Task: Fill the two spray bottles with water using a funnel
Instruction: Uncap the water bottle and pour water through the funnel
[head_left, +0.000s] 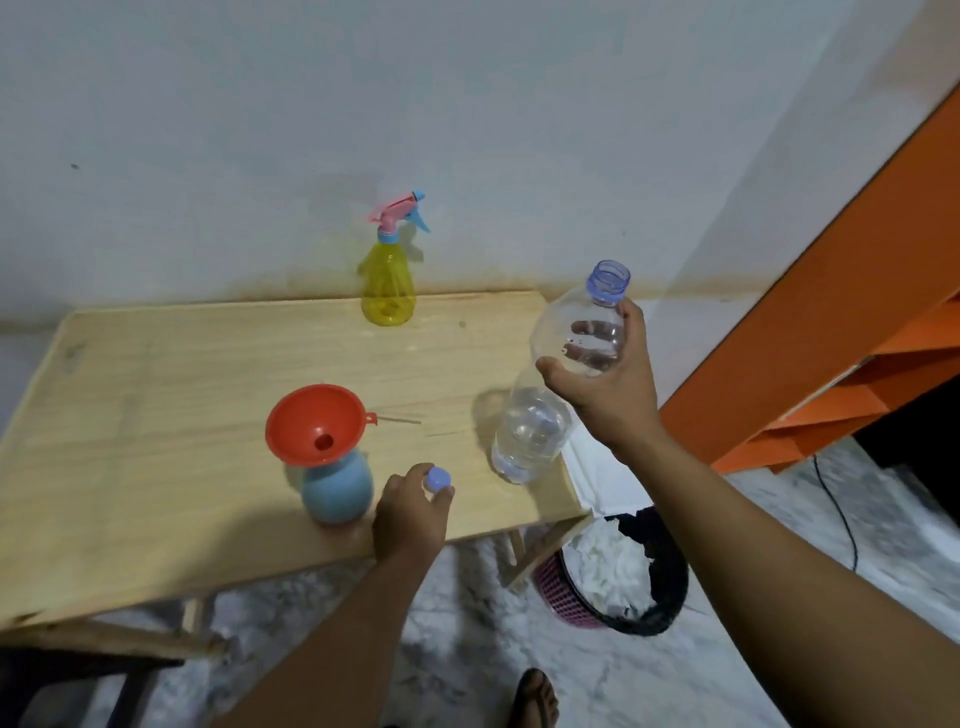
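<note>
A red funnel (317, 423) sits in the neck of a blue spray bottle (337, 488) near the front of the wooden table (156, 374). A yellow spray bottle (388, 283) with its pink and blue trigger head on stands at the back by the wall. My right hand (608, 384) grips the upper part of a clear plastic water bottle (550, 395), uncapped, tilted, with some water in its lower part, over the table's right side. My left hand (413, 512) pinches the bottle's pale blue cap (437, 479) just right of the blue bottle.
A waste basket (618, 577) with white paper and a dark liner stands on the floor under the table's right front corner. An orange shelf unit (841, 322) rises at the right. A sandalled foot (535, 699) shows at the bottom.
</note>
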